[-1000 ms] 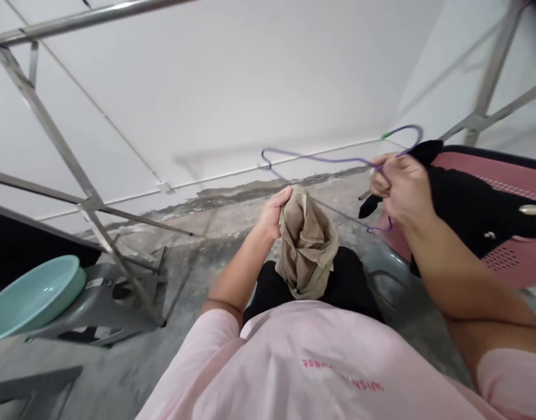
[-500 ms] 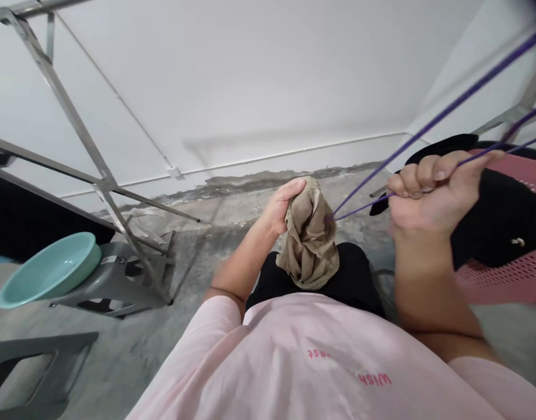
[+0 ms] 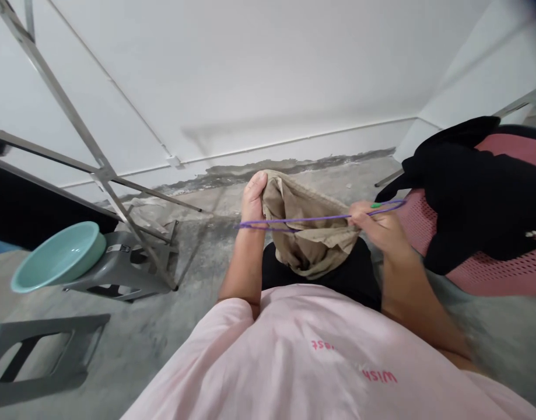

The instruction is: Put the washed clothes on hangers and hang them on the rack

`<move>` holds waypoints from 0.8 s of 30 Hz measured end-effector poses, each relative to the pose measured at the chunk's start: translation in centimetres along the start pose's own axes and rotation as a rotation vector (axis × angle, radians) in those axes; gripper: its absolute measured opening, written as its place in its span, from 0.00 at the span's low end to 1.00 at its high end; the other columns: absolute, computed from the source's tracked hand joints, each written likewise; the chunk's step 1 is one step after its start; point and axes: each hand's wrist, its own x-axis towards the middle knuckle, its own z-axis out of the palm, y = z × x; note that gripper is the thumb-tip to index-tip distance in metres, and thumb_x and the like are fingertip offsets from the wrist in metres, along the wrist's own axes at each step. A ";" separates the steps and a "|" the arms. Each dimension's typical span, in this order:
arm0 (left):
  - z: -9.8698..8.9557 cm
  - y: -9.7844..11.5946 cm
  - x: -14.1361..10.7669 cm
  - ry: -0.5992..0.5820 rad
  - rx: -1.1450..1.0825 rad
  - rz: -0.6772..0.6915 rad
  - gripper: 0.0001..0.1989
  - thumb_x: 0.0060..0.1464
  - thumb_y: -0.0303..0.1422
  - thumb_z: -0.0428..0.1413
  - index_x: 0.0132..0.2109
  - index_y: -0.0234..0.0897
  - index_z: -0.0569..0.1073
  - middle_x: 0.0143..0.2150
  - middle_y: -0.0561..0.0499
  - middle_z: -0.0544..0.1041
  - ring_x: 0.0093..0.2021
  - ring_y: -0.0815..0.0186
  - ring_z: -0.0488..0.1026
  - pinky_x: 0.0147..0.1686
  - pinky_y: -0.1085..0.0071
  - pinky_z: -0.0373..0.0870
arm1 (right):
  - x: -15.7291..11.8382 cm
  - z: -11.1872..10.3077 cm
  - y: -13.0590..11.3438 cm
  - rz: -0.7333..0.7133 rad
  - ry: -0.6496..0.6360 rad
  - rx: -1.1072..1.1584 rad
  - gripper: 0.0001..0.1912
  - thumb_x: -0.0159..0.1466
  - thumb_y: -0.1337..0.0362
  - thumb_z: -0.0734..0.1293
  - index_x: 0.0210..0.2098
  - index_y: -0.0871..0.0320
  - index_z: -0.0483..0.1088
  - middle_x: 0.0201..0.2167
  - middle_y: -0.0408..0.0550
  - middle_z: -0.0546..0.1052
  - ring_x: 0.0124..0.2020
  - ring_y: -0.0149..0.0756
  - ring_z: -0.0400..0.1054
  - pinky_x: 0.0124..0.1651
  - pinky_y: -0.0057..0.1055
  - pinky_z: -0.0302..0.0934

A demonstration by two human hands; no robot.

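Left hand [image 3: 254,195] grips the edge of a beige garment [image 3: 309,233] at twelve o'clock, above the lap. Right hand [image 3: 375,224], at two o'clock, pinches a purple wire hanger [image 3: 311,220] lying across the cloth. Threading seems underway; next, the hanger needs slipping inside the opening.

Bright, even daylight fills the scene; the white wall [image 3: 259,76] is nearly washed out. A soft grey shadow lies low on it. Wide-lens bending curves the metal rack [image 3: 75,128]. The right forearm [image 3: 429,315] blurs slightly.
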 end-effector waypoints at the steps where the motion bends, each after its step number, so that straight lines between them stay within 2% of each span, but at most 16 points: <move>1: -0.6 -0.2 0.3 0.000 0.005 -0.007 0.13 0.47 0.37 0.69 0.31 0.37 0.74 0.29 0.55 0.77 0.32 0.68 0.77 0.42 0.70 0.77 | -0.1 -0.4 -0.1 -0.060 0.050 0.009 0.19 0.63 0.53 0.71 0.22 0.59 0.73 0.23 0.45 0.72 0.26 0.30 0.65 0.30 0.28 0.57; 4: -1.9 -0.8 0.7 -0.033 0.026 -0.035 0.12 0.48 0.37 0.68 0.31 0.36 0.73 0.30 0.56 0.76 0.31 0.69 0.77 0.42 0.71 0.76 | -0.5 -0.7 -0.5 -0.193 0.280 0.129 0.14 0.65 0.57 0.70 0.27 0.58 0.77 0.23 0.44 0.72 0.24 0.28 0.62 0.27 0.27 0.53; 6: -2.1 -1.0 0.6 -0.052 0.041 -0.037 0.12 0.49 0.36 0.68 0.32 0.36 0.73 0.30 0.56 0.76 0.32 0.69 0.77 0.42 0.71 0.76 | -0.8 -0.5 -0.9 -0.234 0.348 0.179 0.12 0.64 0.57 0.71 0.28 0.57 0.78 0.23 0.44 0.71 0.20 0.27 0.59 0.24 0.27 0.49; 8: -1.9 -1.1 0.4 -0.062 0.043 -0.053 0.12 0.49 0.36 0.68 0.32 0.36 0.73 0.30 0.56 0.76 0.32 0.68 0.77 0.41 0.72 0.76 | -1.1 -0.3 -1.3 -0.265 0.341 0.127 0.10 0.64 0.58 0.71 0.29 0.56 0.79 0.23 0.44 0.71 0.20 0.27 0.59 0.23 0.27 0.50; 11: -1.5 -1.0 0.1 -0.065 0.037 -0.081 0.14 0.49 0.36 0.68 0.31 0.36 0.70 0.28 0.57 0.73 0.28 0.70 0.74 0.34 0.74 0.74 | -1.5 -0.5 -1.6 -0.282 0.255 -0.065 0.09 0.65 0.63 0.68 0.30 0.55 0.78 0.25 0.43 0.73 0.24 0.29 0.64 0.28 0.27 0.57; 14: -1.6 -0.6 -0.2 -0.118 0.072 -0.052 0.17 0.47 0.36 0.69 0.28 0.37 0.67 0.24 0.58 0.68 0.23 0.74 0.68 0.26 0.78 0.68 | -1.8 -1.2 -1.2 -0.214 0.185 -0.298 0.10 0.66 0.64 0.68 0.28 0.56 0.76 0.25 0.43 0.74 0.27 0.30 0.68 0.30 0.27 0.60; 17: -2.4 -0.1 -0.2 -0.143 0.138 0.005 0.19 0.45 0.38 0.70 0.27 0.37 0.67 0.23 0.58 0.66 0.21 0.75 0.65 0.22 0.79 0.63 | -2.0 -2.0 -0.7 -0.104 0.140 -0.459 0.12 0.65 0.60 0.67 0.27 0.56 0.74 0.26 0.44 0.75 0.29 0.33 0.69 0.32 0.29 0.61; 21: -3.6 0.0 0.4 -0.088 0.168 0.070 0.19 0.42 0.40 0.71 0.26 0.37 0.69 0.22 0.58 0.66 0.20 0.75 0.62 0.21 0.79 0.60 | -1.8 -2.0 -1.0 0.054 0.129 -0.510 0.18 0.62 0.51 0.67 0.24 0.57 0.73 0.26 0.47 0.75 0.31 0.38 0.70 0.35 0.34 0.62; 24: -4.2 0.1 0.8 -0.055 0.197 0.155 0.18 0.42 0.41 0.71 0.26 0.37 0.70 0.22 0.58 0.64 0.21 0.75 0.61 0.22 0.78 0.59 | -1.4 -1.4 -2.0 0.168 0.143 -0.492 0.20 0.59 0.48 0.67 0.21 0.57 0.72 0.22 0.48 0.74 0.28 0.38 0.69 0.33 0.33 0.62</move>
